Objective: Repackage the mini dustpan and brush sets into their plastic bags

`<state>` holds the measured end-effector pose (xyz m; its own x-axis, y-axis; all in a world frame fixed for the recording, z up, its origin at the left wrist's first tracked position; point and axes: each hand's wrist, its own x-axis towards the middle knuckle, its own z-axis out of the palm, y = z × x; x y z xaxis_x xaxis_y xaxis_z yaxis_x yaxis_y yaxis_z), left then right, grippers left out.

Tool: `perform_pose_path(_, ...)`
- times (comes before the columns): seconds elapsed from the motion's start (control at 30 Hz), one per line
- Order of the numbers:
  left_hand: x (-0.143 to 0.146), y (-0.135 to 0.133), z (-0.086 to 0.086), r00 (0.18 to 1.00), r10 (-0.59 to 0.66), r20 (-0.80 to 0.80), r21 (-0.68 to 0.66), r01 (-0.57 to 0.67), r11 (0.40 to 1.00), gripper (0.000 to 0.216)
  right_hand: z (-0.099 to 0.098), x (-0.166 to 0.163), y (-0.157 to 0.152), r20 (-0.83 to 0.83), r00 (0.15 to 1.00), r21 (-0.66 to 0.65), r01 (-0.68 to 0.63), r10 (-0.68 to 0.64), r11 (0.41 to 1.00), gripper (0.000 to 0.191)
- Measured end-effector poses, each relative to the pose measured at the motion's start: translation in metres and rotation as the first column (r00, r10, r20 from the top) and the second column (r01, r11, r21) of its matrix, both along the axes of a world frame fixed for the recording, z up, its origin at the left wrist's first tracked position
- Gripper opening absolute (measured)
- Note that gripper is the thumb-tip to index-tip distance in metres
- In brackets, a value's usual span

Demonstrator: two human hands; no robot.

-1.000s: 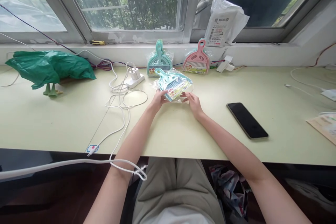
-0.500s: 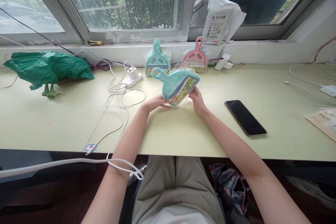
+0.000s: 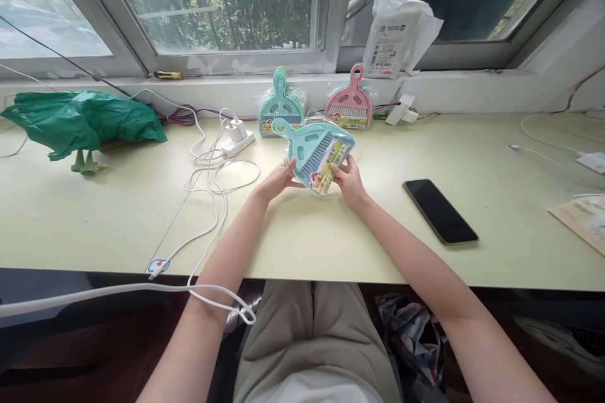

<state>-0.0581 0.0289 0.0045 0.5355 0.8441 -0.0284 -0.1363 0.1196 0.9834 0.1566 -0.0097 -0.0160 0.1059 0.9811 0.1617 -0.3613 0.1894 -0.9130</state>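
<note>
Between my hands is a mint-green dustpan and brush set (image 3: 312,148) in clear plastic wrap, tilted with its handle up to the left. A yellow-green label and grey bristles face me. My left hand (image 3: 278,180) grips its lower left side, thumb on the front. On the lower right edge, my right hand (image 3: 348,180) is closed with its thumb over the label. Behind it, a stack of mint-green dustpan sets (image 3: 280,101) leans against the wall under the window. Pink dustpan sets (image 3: 350,98) lean to the right of that stack.
A black phone (image 3: 440,211) lies right of my arms. White cables (image 3: 215,186) and a power strip (image 3: 237,142) are at left, beyond them a green plastic bag (image 3: 85,123). A white package (image 3: 397,34) stands on the sill, a yellow-handled cutter (image 3: 169,75) further left.
The held dustpan set has tipped so its front faces me more. My right thumb has come onto its label, and my left thumb now shows on its front edge.
</note>
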Motion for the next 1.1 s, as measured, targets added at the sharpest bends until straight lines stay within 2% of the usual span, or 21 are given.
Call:
perform_pose_path(0.1,-0.011,0.009,0.006,0.988,0.156,-0.004,0.085,-0.155,0.984,0.075,-0.003,0.004,0.004,-0.022,0.998,-0.020,0.057,-0.057,0.998,0.060)
perform_pose_path(0.17,-0.020,0.016,0.006,0.973,0.220,-0.064,0.110,-0.212,0.971,0.082,-0.004,0.005,0.005,-0.015,0.997,-0.033,0.071,-0.072,0.997,0.060)
perform_pose_path(0.3,-0.030,0.022,0.001,0.938,0.298,-0.176,0.141,-0.276,0.951,0.059,-0.003,0.004,0.004,0.045,0.996,-0.069,0.080,-0.077,0.994,0.058)
perform_pose_path(0.43,-0.029,0.024,-0.002,0.896,0.432,-0.104,0.182,-0.410,0.894,0.048,-0.002,0.000,0.003,0.067,0.994,-0.065,0.090,-0.086,0.994,0.059)
perform_pose_path(0.5,-0.031,0.027,-0.002,0.850,0.524,-0.048,0.185,-0.508,0.841,0.037,-0.002,0.001,0.003,0.073,0.993,-0.056,0.092,-0.087,0.994,0.057)
perform_pose_path(0.57,-0.038,0.033,-0.002,0.735,0.678,-0.003,0.164,-0.669,0.725,0.025,-0.003,0.004,0.005,0.074,0.991,-0.052,0.115,-0.111,0.992,0.055)
perform_pose_path(0.63,-0.050,0.039,-0.003,0.530,0.848,0.013,0.140,-0.840,0.523,0.017,-0.004,0.008,0.007,0.057,0.986,-0.058,0.160,-0.156,0.985,0.054)
perform_pose_path(0.7,-0.065,0.042,-0.001,0.298,0.954,-0.017,0.148,-0.943,0.297,0.022,-0.006,0.013,0.009,0.015,0.979,-0.072,0.202,-0.201,0.977,0.053)
perform_pose_path(0.77,-0.076,0.039,0.003,0.079,0.992,-0.095,0.242,-0.965,0.100,0.037,-0.009,0.016,0.011,-0.032,0.973,-0.082,0.226,-0.229,0.971,0.053)
perform_pose_path(0.8,-0.080,0.036,0.006,-0.019,0.990,-0.141,0.324,-0.946,0.027,0.046,-0.009,0.016,0.011,-0.048,0.971,-0.086,0.231,-0.236,0.969,0.052)
perform_pose_path(0.83,-0.081,0.032,0.010,-0.101,0.978,-0.181,0.401,-0.916,-0.020,0.056,-0.010,0.016,0.012,-0.058,0.970,-0.090,0.232,-0.238,0.968,0.052)
perform_pose_path(0.87,-0.080,0.028,0.013,-0.149,0.968,-0.202,0.466,-0.884,-0.039,0.065,-0.010,0.016,0.011,-0.063,0.969,-0.095,0.231,-0.237,0.968,0.051)
perform_pose_path(0.9,-0.077,0.024,0.016,-0.163,0.966,-0.199,0.512,-0.858,-0.040,0.070,-0.010,0.014,0.011,-0.068,0.969,-0.101,0.229,-0.237,0.968,0.051)
perform_pose_path(0.93,-0.071,0.021,0.018,-0.141,0.975,-0.170,0.546,-0.837,-0.026,0.070,-0.010,0.013,0.010,-0.074,0.969,-0.106,0.226,-0.235,0.968,0.051)
perform_pose_path(0.97,-0.064,0.018,0.019,-0.087,0.989,-0.122,0.570,-0.822,-0.002,0.067,-0.010,0.011,0.010,-0.081,0.969,-0.109,0.223,-0.233,0.969,0.051)
perform_pose_path(1.0,-0.054,0.016,0.019,0.013,0.998,-0.068,0.591,-0.805,0.051,0.059,-0.009,0.009,0.009,-0.087,0.970,-0.109,0.219,-0.229,0.970,0.051)
perform_pose_path(1.03,-0.043,0.015,0.017,0.166,0.985,-0.039,0.597,-0.787,0.156,0.048,-0.009,0.008,0.008,-0.092,0.970,-0.106,0.214,-0.224,0.971,0.050)
perform_pose_path(1.07,-0.031,0.013,0.014,0.355,0.934,-0.045,0.580,-0.752,0.314,0.036,-0.008,0.007,0.007,-0.094,0.971,-0.101,0.208,-0.217,0.973,0.049)
perform_pose_path(1.1,-0.018,0.012,0.010,0.551,0.831,-0.074,0.525,-0.687,0.502,0.031,-0.008,0.006,0.006,-0.093,0.973,-0.096,0.201,-0.210,0.975,0.048)
